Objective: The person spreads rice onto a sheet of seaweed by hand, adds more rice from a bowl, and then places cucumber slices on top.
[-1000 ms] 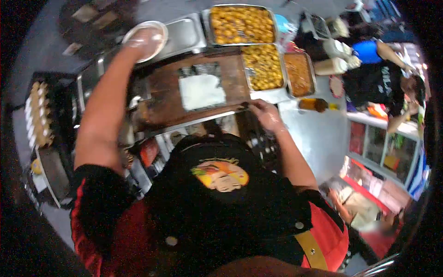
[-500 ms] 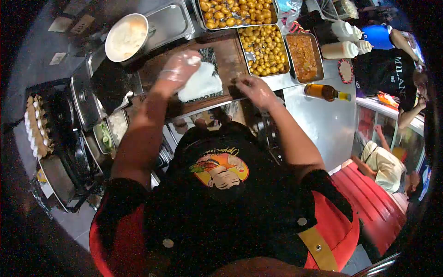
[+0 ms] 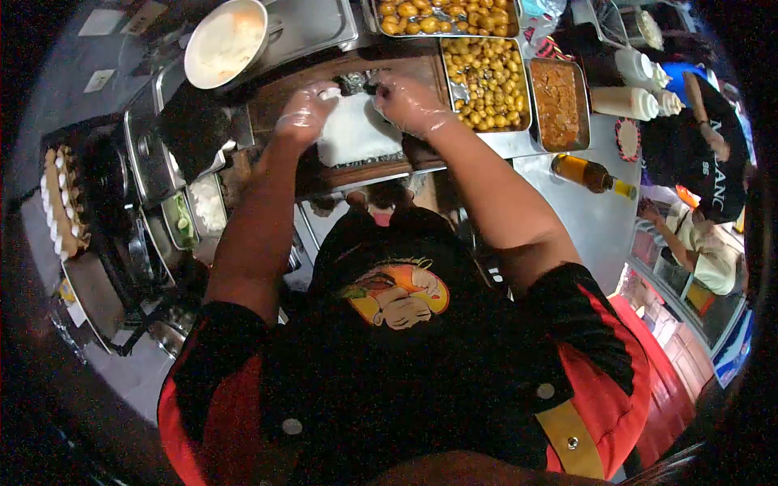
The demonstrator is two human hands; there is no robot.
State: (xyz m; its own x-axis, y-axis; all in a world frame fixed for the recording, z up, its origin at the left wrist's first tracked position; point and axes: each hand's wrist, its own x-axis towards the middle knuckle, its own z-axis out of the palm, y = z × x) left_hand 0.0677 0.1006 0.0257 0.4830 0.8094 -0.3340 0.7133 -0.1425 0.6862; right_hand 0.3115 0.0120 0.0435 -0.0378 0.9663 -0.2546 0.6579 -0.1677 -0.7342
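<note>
On the bench (image 3: 559,219), a cutting board (image 3: 279,97) at the middle of the far edge, with a sheet of rice (image 3: 352,134) on it. Left hand (image 3: 304,113) on the sheet's left end, right hand (image 3: 409,101) on its right end (both pressed flat). Beyond the board's left corner, a bowl (image 3: 225,42). Right of the board, two trays side by side (image 3: 490,81) (image 3: 557,101), a third tray (image 3: 442,14) behind them. Farther right, squeeze bottles (image 3: 628,101). Nearer the front edge, a bottle lying on its side (image 3: 590,174). At the far left, a rack of eggs (image 3: 61,198).
</note>
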